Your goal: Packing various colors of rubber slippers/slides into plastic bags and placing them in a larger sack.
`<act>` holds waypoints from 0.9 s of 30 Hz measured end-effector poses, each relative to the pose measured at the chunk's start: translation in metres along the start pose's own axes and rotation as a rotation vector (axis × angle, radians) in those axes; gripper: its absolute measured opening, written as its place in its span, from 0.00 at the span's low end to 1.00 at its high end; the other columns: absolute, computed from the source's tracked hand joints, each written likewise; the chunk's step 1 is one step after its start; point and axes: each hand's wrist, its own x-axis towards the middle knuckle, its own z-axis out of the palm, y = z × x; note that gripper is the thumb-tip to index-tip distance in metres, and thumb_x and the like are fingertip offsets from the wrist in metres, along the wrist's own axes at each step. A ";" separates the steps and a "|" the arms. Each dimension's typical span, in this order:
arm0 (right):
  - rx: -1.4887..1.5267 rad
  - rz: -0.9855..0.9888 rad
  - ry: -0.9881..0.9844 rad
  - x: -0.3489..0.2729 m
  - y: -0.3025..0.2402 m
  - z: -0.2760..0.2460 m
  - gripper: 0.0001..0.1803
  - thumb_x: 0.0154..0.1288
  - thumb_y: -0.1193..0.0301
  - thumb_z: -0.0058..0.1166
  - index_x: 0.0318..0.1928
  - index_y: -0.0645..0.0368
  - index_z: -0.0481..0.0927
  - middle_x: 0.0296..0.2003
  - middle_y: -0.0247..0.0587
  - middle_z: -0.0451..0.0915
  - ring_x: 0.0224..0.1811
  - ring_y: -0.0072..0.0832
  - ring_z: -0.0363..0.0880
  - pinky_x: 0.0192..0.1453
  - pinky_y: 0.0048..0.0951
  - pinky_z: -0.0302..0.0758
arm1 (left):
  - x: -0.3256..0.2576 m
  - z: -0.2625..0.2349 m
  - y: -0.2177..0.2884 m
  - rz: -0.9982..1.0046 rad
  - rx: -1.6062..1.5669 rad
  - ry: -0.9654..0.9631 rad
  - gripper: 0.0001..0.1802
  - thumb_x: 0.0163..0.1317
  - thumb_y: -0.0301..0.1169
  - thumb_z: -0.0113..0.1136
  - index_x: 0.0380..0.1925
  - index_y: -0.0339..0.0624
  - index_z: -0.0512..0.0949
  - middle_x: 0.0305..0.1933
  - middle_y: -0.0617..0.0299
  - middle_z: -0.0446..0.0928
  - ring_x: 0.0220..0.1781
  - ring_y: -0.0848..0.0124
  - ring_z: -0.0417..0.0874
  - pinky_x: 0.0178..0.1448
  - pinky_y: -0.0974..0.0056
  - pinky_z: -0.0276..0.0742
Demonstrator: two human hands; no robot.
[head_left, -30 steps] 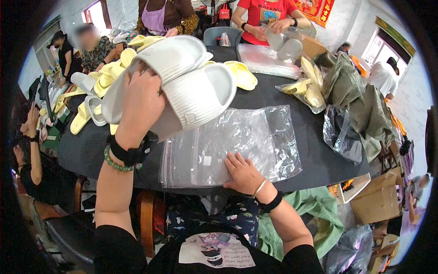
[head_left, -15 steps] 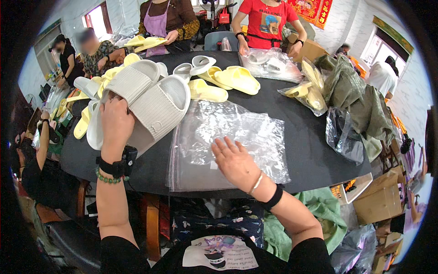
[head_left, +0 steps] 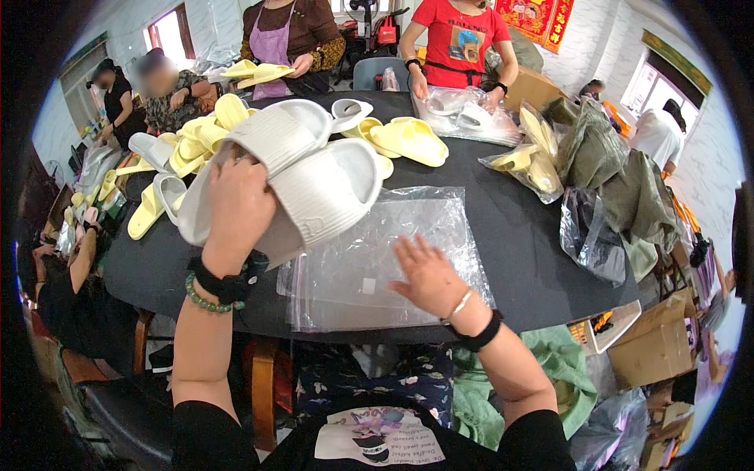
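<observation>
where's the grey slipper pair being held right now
In the head view, the grey slipper pair is left of centre, in the left hand over the black table, with plastic bags to its lower right and yellow slippers beyond it.

- My left fingers (head_left: 228, 166) grip a pair of light-grey slide sandals (head_left: 326, 206), tilted above the bench (head_left: 534, 259).
- My right fingers (head_left: 407, 250) spread over clear plastic bags (head_left: 334, 286).
- Yellow slide sandals (head_left: 410, 141) lie toward the far edge.
- A red-shirted co-worker (head_left: 463, 47) touches bagged sandals (head_left: 473, 116) opposite.
</observation>
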 end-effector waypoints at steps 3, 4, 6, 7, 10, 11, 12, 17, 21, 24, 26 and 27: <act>-0.025 0.135 -0.080 -0.032 0.026 -0.008 0.41 0.69 0.47 0.52 0.72 0.60 0.59 0.73 0.58 0.55 0.76 0.62 0.48 0.75 0.61 0.54 | 0.010 0.007 0.023 0.019 -0.003 -0.007 0.10 0.53 0.31 0.59 0.32 0.37 0.84 0.42 0.48 0.81 0.55 0.46 0.77 0.64 0.36 0.65; -0.027 0.136 -0.080 -0.041 0.031 -0.005 0.41 0.69 0.47 0.52 0.72 0.60 0.59 0.73 0.58 0.55 0.76 0.62 0.48 0.75 0.61 0.54 | 0.012 0.012 0.026 0.018 -0.029 -0.032 0.10 0.53 0.31 0.60 0.31 0.37 0.84 0.42 0.48 0.82 0.56 0.45 0.77 0.63 0.35 0.65; -0.074 0.091 -0.183 -0.063 0.040 0.010 0.40 0.66 0.47 0.55 0.71 0.54 0.63 0.73 0.56 0.54 0.74 0.66 0.51 0.73 0.63 0.57 | 0.018 0.023 0.036 0.033 -0.043 -0.028 0.10 0.53 0.31 0.60 0.31 0.36 0.84 0.42 0.46 0.82 0.59 0.46 0.76 0.64 0.34 0.65; -0.068 0.094 -0.196 -0.070 0.042 0.020 0.38 0.65 0.48 0.56 0.71 0.49 0.64 0.73 0.54 0.56 0.75 0.63 0.52 0.73 0.62 0.58 | 0.021 0.024 0.043 0.035 -0.074 -0.024 0.11 0.54 0.32 0.60 0.31 0.35 0.84 0.42 0.46 0.82 0.60 0.46 0.76 0.65 0.34 0.64; 0.042 0.054 -0.269 -0.084 0.051 0.026 0.38 0.68 0.48 0.53 0.72 0.50 0.61 0.74 0.52 0.55 0.76 0.61 0.49 0.74 0.61 0.56 | 0.033 0.023 0.058 0.024 -0.128 -0.072 0.12 0.54 0.32 0.60 0.32 0.34 0.85 0.45 0.44 0.82 0.64 0.45 0.74 0.66 0.31 0.63; 0.045 0.056 -0.273 -0.087 0.054 0.027 0.38 0.68 0.48 0.53 0.72 0.50 0.61 0.74 0.52 0.55 0.76 0.61 0.49 0.74 0.61 0.56 | 0.036 0.025 0.063 0.049 -0.141 -0.027 0.12 0.54 0.32 0.60 0.32 0.35 0.85 0.45 0.44 0.82 0.63 0.45 0.74 0.66 0.30 0.62; 0.040 0.047 -0.257 -0.090 0.056 0.028 0.38 0.68 0.47 0.53 0.72 0.50 0.61 0.74 0.51 0.56 0.76 0.60 0.50 0.73 0.61 0.56 | 0.038 0.026 0.068 0.074 -0.154 0.018 0.12 0.54 0.32 0.60 0.33 0.35 0.85 0.44 0.44 0.82 0.63 0.45 0.74 0.65 0.29 0.62; 0.095 0.006 -0.273 -0.091 0.046 0.013 0.42 0.66 0.44 0.53 0.71 0.55 0.62 0.72 0.52 0.58 0.75 0.60 0.51 0.73 0.61 0.57 | 0.041 0.032 0.114 0.063 -0.105 -0.050 0.10 0.53 0.33 0.61 0.32 0.44 0.87 0.43 0.55 0.84 0.57 0.55 0.79 0.62 0.38 0.66; 0.169 0.089 -0.221 -0.089 0.035 0.019 0.49 0.62 0.38 0.53 0.70 0.65 0.62 0.72 0.56 0.57 0.76 0.61 0.50 0.73 0.63 0.55 | 0.020 0.056 0.174 0.094 -0.134 -0.258 0.13 0.57 0.38 0.58 0.35 0.46 0.88 0.43 0.56 0.84 0.53 0.55 0.78 0.53 0.46 0.71; 0.113 0.091 -0.185 -0.094 0.026 0.030 0.53 0.61 0.36 0.51 0.70 0.70 0.60 0.72 0.57 0.57 0.75 0.61 0.50 0.72 0.65 0.55 | -0.007 0.110 0.206 0.169 -0.221 -0.265 0.14 0.56 0.41 0.61 0.33 0.44 0.88 0.40 0.54 0.85 0.52 0.52 0.78 0.47 0.48 0.75; 0.001 0.129 -0.176 -0.095 0.018 0.031 0.53 0.61 0.37 0.52 0.70 0.71 0.59 0.71 0.59 0.58 0.75 0.61 0.50 0.72 0.62 0.56 | -0.020 0.153 0.204 0.129 -0.242 -0.336 0.15 0.56 0.40 0.61 0.34 0.43 0.88 0.40 0.52 0.85 0.52 0.51 0.78 0.48 0.48 0.77; -0.010 0.131 -0.138 -0.097 0.016 0.032 0.53 0.60 0.37 0.54 0.69 0.72 0.60 0.72 0.60 0.57 0.75 0.62 0.51 0.72 0.62 0.57 | -0.025 0.171 0.201 0.032 -0.306 -0.423 0.17 0.56 0.42 0.63 0.34 0.40 0.87 0.41 0.50 0.84 0.51 0.51 0.79 0.49 0.49 0.78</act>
